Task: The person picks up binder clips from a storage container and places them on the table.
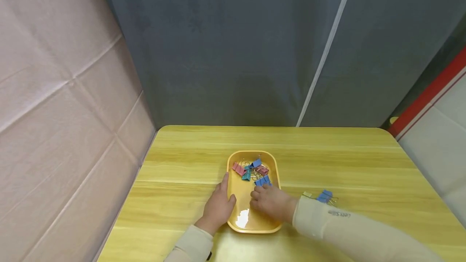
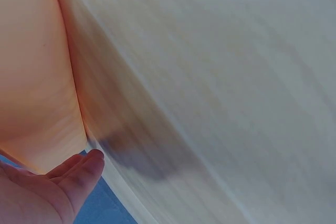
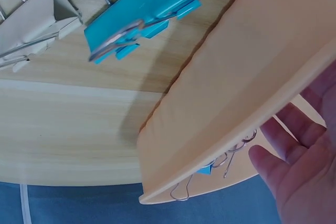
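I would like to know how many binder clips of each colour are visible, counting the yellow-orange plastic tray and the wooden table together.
Blue binder clips with wire handles: 3
Pinkish-red binder clips: 2
Teal-green binder clip: 1
Pale yellow binder clip: 1
Total visible: 7; others may be hidden.

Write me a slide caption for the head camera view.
Both hands at a yellow tray holding colorful binder clips, with two more clips on the wood-grain table.
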`<state>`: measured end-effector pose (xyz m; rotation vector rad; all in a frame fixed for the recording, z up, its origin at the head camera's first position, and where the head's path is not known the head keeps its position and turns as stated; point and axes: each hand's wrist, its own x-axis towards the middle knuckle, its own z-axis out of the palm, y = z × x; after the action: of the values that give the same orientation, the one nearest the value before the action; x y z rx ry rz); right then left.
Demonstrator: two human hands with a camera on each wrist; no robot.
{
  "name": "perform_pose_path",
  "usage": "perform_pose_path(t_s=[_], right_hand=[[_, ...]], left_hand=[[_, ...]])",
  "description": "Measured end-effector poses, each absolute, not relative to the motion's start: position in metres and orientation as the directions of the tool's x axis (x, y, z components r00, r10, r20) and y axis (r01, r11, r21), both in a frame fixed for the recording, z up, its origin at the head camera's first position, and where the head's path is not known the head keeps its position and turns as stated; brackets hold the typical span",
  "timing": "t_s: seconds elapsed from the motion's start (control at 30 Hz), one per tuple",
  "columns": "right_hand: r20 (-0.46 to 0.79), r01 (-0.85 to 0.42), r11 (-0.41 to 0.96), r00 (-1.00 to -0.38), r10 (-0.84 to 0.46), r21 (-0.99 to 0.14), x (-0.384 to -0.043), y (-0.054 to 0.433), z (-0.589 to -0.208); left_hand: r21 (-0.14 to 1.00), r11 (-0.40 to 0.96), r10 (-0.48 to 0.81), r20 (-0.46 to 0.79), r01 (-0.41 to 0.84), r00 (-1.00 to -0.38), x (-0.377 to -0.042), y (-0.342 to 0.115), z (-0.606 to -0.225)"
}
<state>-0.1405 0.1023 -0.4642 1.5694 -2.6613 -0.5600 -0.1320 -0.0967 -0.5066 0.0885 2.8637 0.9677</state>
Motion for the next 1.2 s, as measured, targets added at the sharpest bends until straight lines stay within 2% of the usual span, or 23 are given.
perform_pose_path(t_s=[1.03,1.2], right_hand=[[-0.249,-0.855,0.356,-0.464,-0.850,0.376,-0.148,0.099,-0.481],[-0.234,-0.859,0.371,-0.465,-0.854,0.353,-0.148,0.100,-0.481]], left_hand=[[0.607,0.794,0.095,-0.076,0.030,-0.993,-0.132,-0.096,-0.508],[0.608,0.793,0.098,-0.075,0.033,-0.992,-0.131,-0.096,-0.508]])
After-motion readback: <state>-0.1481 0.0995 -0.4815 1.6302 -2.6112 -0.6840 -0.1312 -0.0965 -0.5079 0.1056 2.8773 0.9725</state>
